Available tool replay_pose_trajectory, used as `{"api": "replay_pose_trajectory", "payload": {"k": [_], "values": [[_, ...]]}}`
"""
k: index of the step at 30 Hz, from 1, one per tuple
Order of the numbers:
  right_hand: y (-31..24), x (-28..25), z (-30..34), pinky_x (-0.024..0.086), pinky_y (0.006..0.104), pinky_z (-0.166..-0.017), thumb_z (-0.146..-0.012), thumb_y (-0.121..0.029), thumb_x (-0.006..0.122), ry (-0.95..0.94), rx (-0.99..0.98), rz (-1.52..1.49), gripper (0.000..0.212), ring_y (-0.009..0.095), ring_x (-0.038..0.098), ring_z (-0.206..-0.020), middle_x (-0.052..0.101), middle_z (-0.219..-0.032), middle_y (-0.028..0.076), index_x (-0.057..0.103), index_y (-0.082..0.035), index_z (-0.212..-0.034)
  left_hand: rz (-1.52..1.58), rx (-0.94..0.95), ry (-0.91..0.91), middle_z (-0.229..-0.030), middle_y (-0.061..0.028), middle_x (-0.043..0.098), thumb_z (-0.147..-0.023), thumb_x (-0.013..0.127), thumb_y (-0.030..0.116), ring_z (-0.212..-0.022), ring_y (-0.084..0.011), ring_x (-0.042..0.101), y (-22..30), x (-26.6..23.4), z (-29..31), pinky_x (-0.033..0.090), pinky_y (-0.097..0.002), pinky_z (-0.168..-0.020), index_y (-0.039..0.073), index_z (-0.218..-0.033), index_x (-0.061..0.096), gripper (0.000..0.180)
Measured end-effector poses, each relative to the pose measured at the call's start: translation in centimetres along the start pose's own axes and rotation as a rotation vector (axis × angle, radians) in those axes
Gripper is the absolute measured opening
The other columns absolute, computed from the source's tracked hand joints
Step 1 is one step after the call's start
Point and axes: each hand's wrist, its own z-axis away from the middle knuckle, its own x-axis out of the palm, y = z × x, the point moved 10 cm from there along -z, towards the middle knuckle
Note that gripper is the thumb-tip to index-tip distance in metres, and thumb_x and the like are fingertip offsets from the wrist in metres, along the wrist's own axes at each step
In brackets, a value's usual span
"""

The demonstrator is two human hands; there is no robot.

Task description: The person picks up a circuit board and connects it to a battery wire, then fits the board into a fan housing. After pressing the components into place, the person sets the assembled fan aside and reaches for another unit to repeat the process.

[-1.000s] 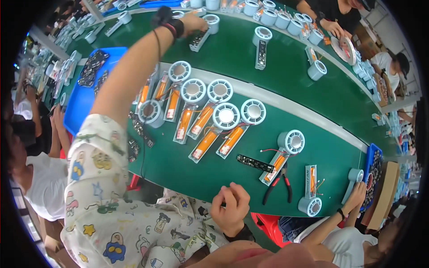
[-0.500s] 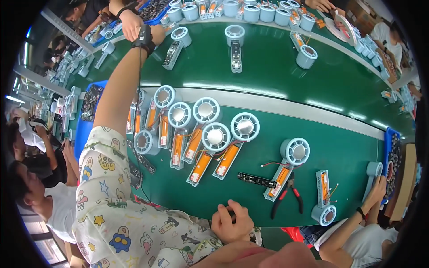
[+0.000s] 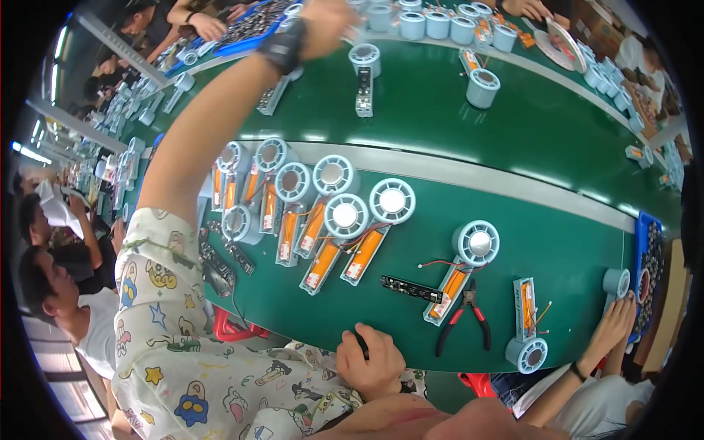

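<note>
My left arm stretches across the belt, and my left hand point(image 3: 326, 29), smeared by motion, is over the far edge beside a row of pale blue fan housings point(image 3: 412, 26). Whether it holds anything is hidden by the blur. My right hand point(image 3: 372, 359) rests curled at the bench's front edge, with something dark between its fingers that I cannot make out. Several handheld fans point(image 3: 346, 215) with orange batteries in their open handles lie on the green bench. To the right, a black circuit board point(image 3: 411, 288) lies against another fan point(image 3: 478, 244), beside red-handled cutters point(image 3: 465, 319).
A fan with a circuit board in its handle point(image 3: 364, 92) stands on the green belt point(image 3: 418, 88). A metal rail point(image 3: 440, 170) divides belt from bench. Blue trays of small parts point(image 3: 249, 28) stand at the far left and right. A co-worker's hands point(image 3: 614, 326) are at the right.
My left hand has swung right along the far edge, away from a co-worker's hand, which has drawn back. My right hand stays curled. The view has shifted slightly.
</note>
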Motion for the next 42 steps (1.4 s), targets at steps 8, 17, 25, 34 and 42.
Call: {"api": "replay_pose_trajectory", "payload": {"k": [8,17,25,34,42], "values": [[0.4,-0.3,0.4,0.056,0.0269,-0.061,-0.083,-0.008,0.074,0.017,0.012,-0.022,0.016,0.020,0.070,-0.083,0.069,-0.109,0.007,0.073,-0.009,-0.099,-0.067,0.318,-0.351,-0.157,-0.0084,0.047,-0.081,0.075,0.021,-0.138,-0.0268,0.049,15.2,10.1,-9.0,0.045,-0.0410,-0.108,0.016,-0.099,0.082,0.020],[0.3,-0.2,0.4,0.055,0.0259,-0.063,-0.086,-0.011,0.068,-0.016,-0.014,-0.021,0.019,0.019,0.068,-0.087,0.069,-0.111,0.006,0.073,-0.008,-0.104,-0.171,0.286,-0.385,-0.145,-0.0087,0.054,-0.076,0.073,0.009,-0.133,-0.0239,0.051,15.1,12.1,-10.4,0.045,-0.0398,-0.101,0.016,-0.094,0.082,0.022],[-0.2,-0.1,0.2,0.055,0.0260,-0.063,-0.081,-0.009,0.070,0.019,-0.046,0.006,0.018,0.018,0.067,-0.085,0.069,-0.103,0.004,0.073,-0.008,-0.099,-0.046,0.137,-0.550,-0.110,-0.0121,0.058,-0.071,0.074,0.022,-0.112,-0.0281,0.059,15.2,9.7,-8.2,0.044,-0.0409,-0.095,0.011,-0.088,0.079,0.021],[-0.3,-0.5,0.1,0.056,0.0284,-0.064,-0.074,-0.006,0.072,0.104,-0.030,0.043,0.018,0.020,0.066,-0.080,0.068,-0.095,0.003,0.073,-0.009,-0.091,0.451,-0.478,-0.856,-0.095,-0.0147,0.071,-0.075,0.074,0.041,-0.078,-0.0333,0.071,18.1,4.3,-6.8,0.053,-0.0439,-0.070,0.004,-0.086,0.076,0.038],[-0.6,-0.5,0.4,0.056,0.0301,-0.064,-0.072,-0.004,0.074,0.123,-0.031,0.058,0.020,0.020,0.066,-0.080,0.068,-0.094,0.002,0.073,-0.009,-0.091,0.853,-0.641,-1.160,-0.088,-0.0073,0.073,-0.081,0.072,0.044,-0.070,-0.0189,0.069,27.2,2.7,-3.4,0.059,-0.0402,-0.065,0.008,-0.093,0.073,0.038]]}}
